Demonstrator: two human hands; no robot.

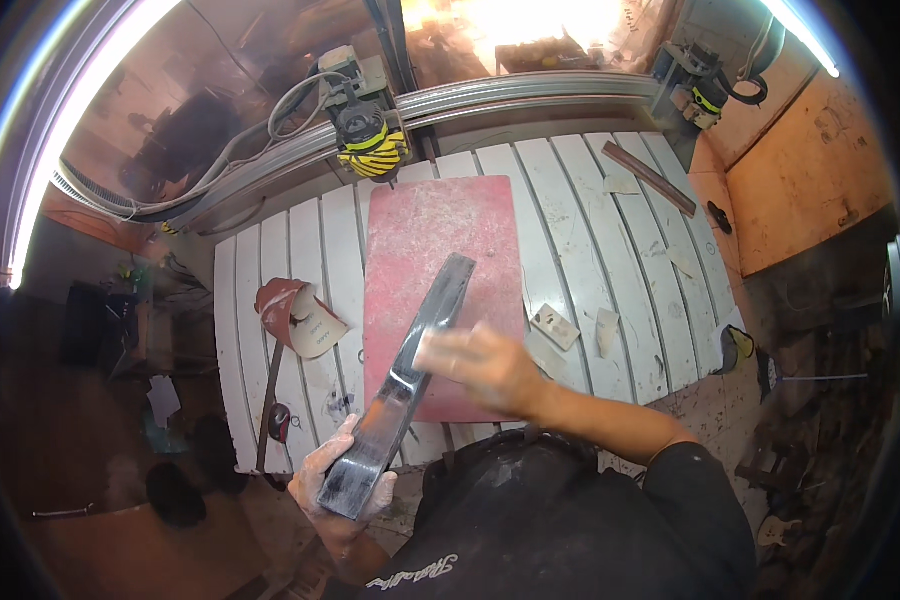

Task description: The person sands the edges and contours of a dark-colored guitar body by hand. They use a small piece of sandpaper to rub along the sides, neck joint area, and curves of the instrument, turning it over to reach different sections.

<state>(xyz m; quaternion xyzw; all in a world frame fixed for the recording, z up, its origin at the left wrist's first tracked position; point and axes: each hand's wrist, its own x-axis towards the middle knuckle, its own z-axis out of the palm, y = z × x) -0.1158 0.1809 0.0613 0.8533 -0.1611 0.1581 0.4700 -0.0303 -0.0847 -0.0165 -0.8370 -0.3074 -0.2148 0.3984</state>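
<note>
My left hand (325, 470), dusted with pale powder, is closed around the near end of a long, dark, glossy bar (385, 420). The bar tilts away to the upper right and tapers toward its far end, which lies over a pink-red board (440, 215). Across the bar's middle is my right hand (490, 370). Its fingers are smeared by motion, so I cannot see whether anything is in them. Left of the board, a curled reddish-brown sheet of sandpaper (320, 333) shows its tan back.
The slatted white table (590, 230) carries a brown strip (650, 178), small worn blocks (555, 327) and a red-black object (279, 423) beside a dark strip (268, 400). Behind, a metal rail (520, 95) bears a machine head with yellow-black stripes (375, 155) and a second head (700, 100).
</note>
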